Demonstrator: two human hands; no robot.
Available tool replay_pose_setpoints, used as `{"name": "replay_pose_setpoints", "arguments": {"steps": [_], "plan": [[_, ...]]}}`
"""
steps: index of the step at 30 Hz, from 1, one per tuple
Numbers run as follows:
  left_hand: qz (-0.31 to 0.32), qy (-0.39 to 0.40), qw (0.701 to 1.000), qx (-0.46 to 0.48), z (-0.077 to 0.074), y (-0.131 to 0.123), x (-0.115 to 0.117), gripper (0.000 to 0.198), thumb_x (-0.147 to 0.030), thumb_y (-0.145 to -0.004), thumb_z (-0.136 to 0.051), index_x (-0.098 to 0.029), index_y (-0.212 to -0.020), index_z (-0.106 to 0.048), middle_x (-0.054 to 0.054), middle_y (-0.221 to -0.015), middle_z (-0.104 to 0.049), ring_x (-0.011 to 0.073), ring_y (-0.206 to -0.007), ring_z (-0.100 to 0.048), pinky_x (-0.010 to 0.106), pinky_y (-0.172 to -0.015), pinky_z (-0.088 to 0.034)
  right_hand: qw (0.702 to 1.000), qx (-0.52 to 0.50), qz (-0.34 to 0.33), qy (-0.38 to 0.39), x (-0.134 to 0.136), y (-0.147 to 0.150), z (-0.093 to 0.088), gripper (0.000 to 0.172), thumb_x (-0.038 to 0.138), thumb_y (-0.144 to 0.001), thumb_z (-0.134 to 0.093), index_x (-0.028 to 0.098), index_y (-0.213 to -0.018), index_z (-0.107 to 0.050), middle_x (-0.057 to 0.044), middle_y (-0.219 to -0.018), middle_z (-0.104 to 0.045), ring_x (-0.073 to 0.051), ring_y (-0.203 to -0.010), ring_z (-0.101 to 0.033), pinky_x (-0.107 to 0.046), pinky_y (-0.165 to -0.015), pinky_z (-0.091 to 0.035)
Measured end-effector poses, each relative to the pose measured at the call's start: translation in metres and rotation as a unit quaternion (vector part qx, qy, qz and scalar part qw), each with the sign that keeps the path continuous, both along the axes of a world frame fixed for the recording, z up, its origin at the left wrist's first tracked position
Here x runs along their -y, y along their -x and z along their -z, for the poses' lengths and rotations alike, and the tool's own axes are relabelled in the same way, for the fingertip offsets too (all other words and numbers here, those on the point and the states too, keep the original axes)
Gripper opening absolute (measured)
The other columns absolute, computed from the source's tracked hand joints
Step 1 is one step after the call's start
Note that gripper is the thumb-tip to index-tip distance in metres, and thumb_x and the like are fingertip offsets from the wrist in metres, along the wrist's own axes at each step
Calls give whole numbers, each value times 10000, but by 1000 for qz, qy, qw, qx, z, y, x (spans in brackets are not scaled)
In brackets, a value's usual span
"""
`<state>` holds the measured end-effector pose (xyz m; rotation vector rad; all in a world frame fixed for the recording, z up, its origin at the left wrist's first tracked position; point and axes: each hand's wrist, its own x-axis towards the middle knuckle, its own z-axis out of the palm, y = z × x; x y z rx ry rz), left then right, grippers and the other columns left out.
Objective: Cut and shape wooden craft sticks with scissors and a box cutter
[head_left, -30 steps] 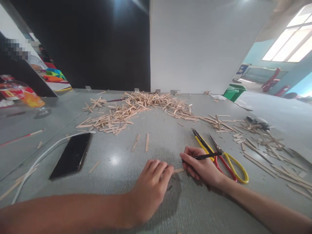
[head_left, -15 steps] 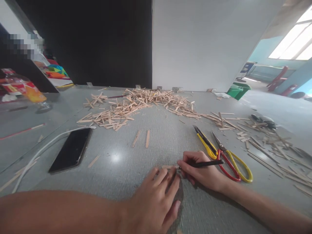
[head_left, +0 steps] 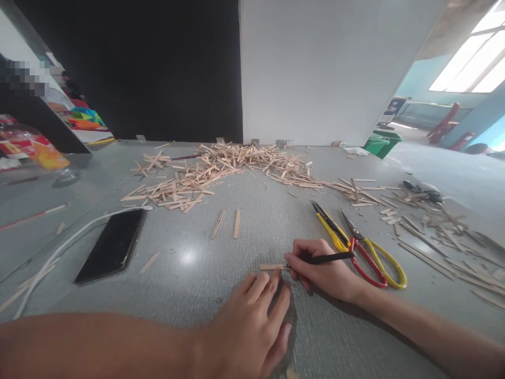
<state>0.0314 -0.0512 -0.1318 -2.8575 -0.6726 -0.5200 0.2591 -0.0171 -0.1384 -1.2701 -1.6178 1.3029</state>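
A short flat wooden stick (head_left: 270, 267) lies on the grey table in front of my hands. The fingers of my left hand (head_left: 254, 321) are spread, with their tips resting at the near edge of the stick. My right hand (head_left: 319, 271) is closed round a black pen (head_left: 331, 258). The pen's tip is at the stick's right end, where my fingers partly hide it. Just beyond my right hand lie a yellow and black utility knife (head_left: 330, 226) and scissors (head_left: 373, 252) with one red and one yellow handle.
Two wooden strips (head_left: 236, 223) lie ahead of my hands. Behind them spreads a heap of wooden sticks (head_left: 189, 184), in front of an upright black and white panel (head_left: 335, 73). A phone (head_left: 112, 245) with a white cable is at left; scattered offcuts (head_left: 453, 237) cover the right.
The view has shifted slightly. More of the stick's left part shows beyond my left fingertips. Both hands keep nearly the same pose, the pen still at the stick.
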Motion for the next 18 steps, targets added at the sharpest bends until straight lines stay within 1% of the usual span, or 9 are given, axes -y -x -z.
{"name": "replay_pose_setpoints", "arguments": {"steps": [4,9,12,14,18], "plan": [[-3,13,1000,6,2,0,0,428,-342,-1047,-440,-65,-1276,-672,186,-1283,-715,317,-1056,-660,408,-907,-489,1000,2,-3,13,-3,2,0,372,426,-965,-648,215,-678,-542,22,-564,-634,-88,-373,-538,-192,-353,-357],[-7,38,999,8,3,0,1,448,-349,-1059,-420,-69,-1321,-651,181,-1342,-695,321,-1121,-665,406,-941,-523,1000,10,2,10,-3,2,-1,369,413,-958,-652,217,-668,-535,26,-553,-622,-89,-375,-540,-190,-357,-366],[-9,38,999,7,1,0,0,450,-344,-1060,-414,-61,-1318,-651,193,-1338,-698,327,-1098,-681,413,-908,-553,1000,11,2,9,-2,2,-2,371,412,-954,-658,220,-665,-528,32,-548,-612,-86,-375,-531,-192,-363,-380],[-10,39,999,-1,1,0,0,468,-339,-1064,-396,-46,-1341,-634,217,-1377,-673,341,-1135,-680,416,-895,-572,1000,11,1,11,-2,2,-2,374,415,-952,-660,221,-662,-526,38,-537,-600,-84,-374,-522,-191,-360,-379],[-4,38,999,-27,2,0,0,491,-336,-1067,-368,-26,-1357,-615,249,-1386,-661,368,-1129,-698,427,-799,-618,1000,12,1,13,-2,2,-4,377,416,-946,-664,222,-657,-521,35,-537,-605,-82,-373,-516,-190,-356,-376]]}}
